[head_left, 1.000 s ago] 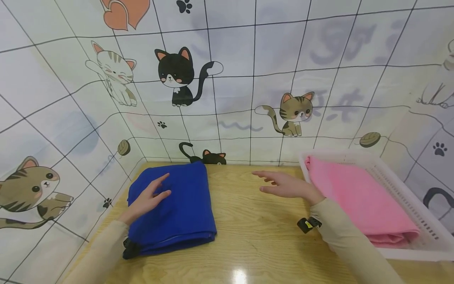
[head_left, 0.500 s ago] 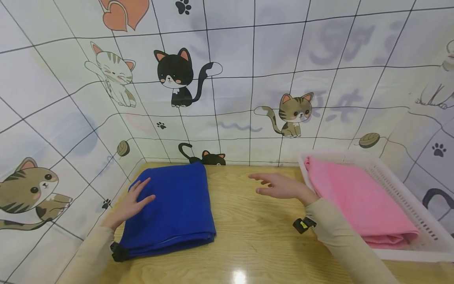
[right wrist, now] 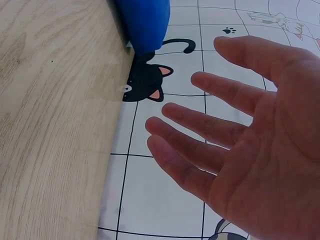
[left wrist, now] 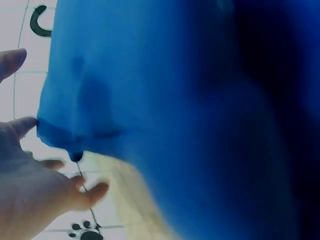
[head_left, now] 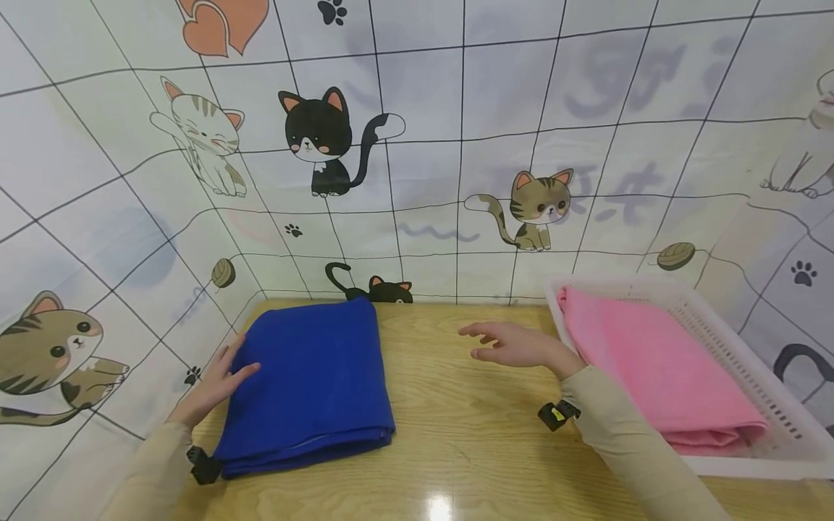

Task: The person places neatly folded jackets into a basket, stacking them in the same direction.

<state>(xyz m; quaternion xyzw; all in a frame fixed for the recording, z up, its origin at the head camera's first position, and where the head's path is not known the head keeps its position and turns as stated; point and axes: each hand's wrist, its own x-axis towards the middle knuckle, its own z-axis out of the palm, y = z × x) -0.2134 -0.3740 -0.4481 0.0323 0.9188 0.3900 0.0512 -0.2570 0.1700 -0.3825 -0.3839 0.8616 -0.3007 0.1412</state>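
Observation:
A folded blue cloth (head_left: 313, 376) lies at the left of the wooden table, its layered edge toward the front. My left hand (head_left: 215, 380) is at the cloth's left side, fingers spread and relaxed, thumb overlapping the cloth in the head view. In the left wrist view the blue cloth (left wrist: 135, 75) fills most of the frame, with my fingers at its edge. My right hand (head_left: 511, 344) hovers over the table between the cloth and the basket, holding nothing. Seen from the right wrist, the right hand (right wrist: 240, 125) has its fingers loosely extended and apart.
At the right stands a white plastic basket (head_left: 749, 340) with a folded pink cloth (head_left: 658, 362) in it. The wooden table (head_left: 449, 412) meets a wall (head_left: 430, 181) covered in cat-patterned sheeting at the back, with more sheeting on both sides.
My left hand has moved left, from over the middle of the blue cloth to its left side. The right hand has shifted only slightly. Both cloths stay in place.

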